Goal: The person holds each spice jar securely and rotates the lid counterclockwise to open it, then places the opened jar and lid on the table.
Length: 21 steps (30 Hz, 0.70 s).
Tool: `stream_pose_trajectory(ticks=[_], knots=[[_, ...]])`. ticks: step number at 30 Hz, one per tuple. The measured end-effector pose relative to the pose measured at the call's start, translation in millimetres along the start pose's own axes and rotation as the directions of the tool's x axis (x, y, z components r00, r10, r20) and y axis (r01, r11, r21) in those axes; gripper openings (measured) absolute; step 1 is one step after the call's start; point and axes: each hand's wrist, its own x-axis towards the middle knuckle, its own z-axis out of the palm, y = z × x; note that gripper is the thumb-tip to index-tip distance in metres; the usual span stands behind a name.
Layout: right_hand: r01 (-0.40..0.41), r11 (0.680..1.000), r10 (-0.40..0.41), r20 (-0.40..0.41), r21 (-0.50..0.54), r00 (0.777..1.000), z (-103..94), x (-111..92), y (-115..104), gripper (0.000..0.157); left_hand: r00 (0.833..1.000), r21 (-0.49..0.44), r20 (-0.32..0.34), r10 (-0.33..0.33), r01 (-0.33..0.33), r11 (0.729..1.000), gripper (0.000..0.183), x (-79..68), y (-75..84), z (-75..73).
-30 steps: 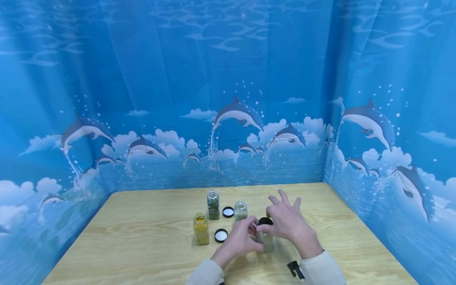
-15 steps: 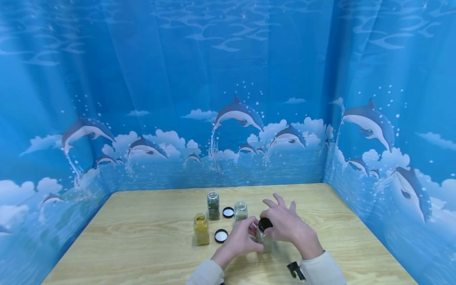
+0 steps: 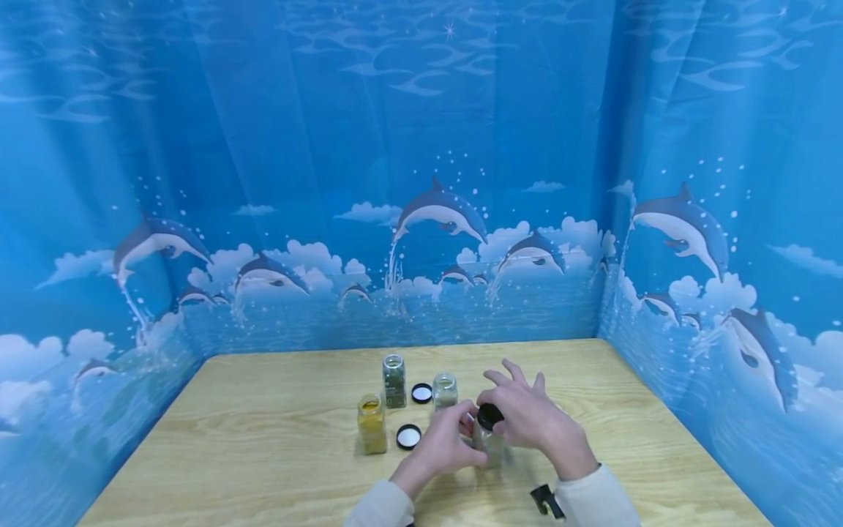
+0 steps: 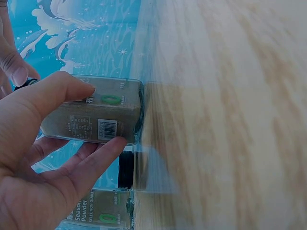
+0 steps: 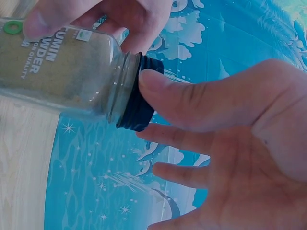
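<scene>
A square glass jar of cumin powder (image 5: 57,72) stands on the table, at the right of the group in the head view. My left hand (image 3: 451,443) grips its body between thumb and fingers. With thumb and index finger, my right hand (image 3: 530,413) pinches the black lid (image 5: 139,98) at the jar's mouth; its other fingers are spread. Glass threads show below the lid, which looks slightly tilted. Just beyond my left hand is an open jar (image 3: 445,390), labelled as seasoning powder in the left wrist view.
Left of the hands stand an open jar of yellow powder (image 3: 372,424) and one of green herbs (image 3: 394,382). Two black lids lie upturned, a nearer lid (image 3: 408,436) and a farther lid (image 3: 422,393). A black clip-like piece (image 3: 546,501) is near the right sleeve.
My right hand has shifted slightly left and its fingers have turned with the lid, which now tips more toward the camera. The left hand and the other jars stay put.
</scene>
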Motion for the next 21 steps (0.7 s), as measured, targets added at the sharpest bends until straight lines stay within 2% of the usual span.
stream_pose_trajectory(ticks=[8, 15, 21], knots=[[-0.008, 1.000, 0.008, -0.011, 0.027, 1.000, -1.2, 0.2, 1.6, 0.039, 1.000, -0.004, 0.003, 0.002, -0.002, 1.000, 0.043, -0.6, 0.7, -0.5], [-0.028, 1.000, 0.028, -0.047, 0.004, 0.999, -5.3, 0.3, 4.1, 0.040, 1.000, 0.008, 0.006, -0.009, 0.009, 1.000, 0.044, -0.6, 0.8, -0.9], [-0.027, 1.000, 0.028, -0.051, 0.016, 0.998, -7.6, -0.1, 8.3, 0.044, 1.000, 0.009, 0.012, -0.008, 0.008, 1.000, 0.044, 0.5, 0.2, -1.1]])
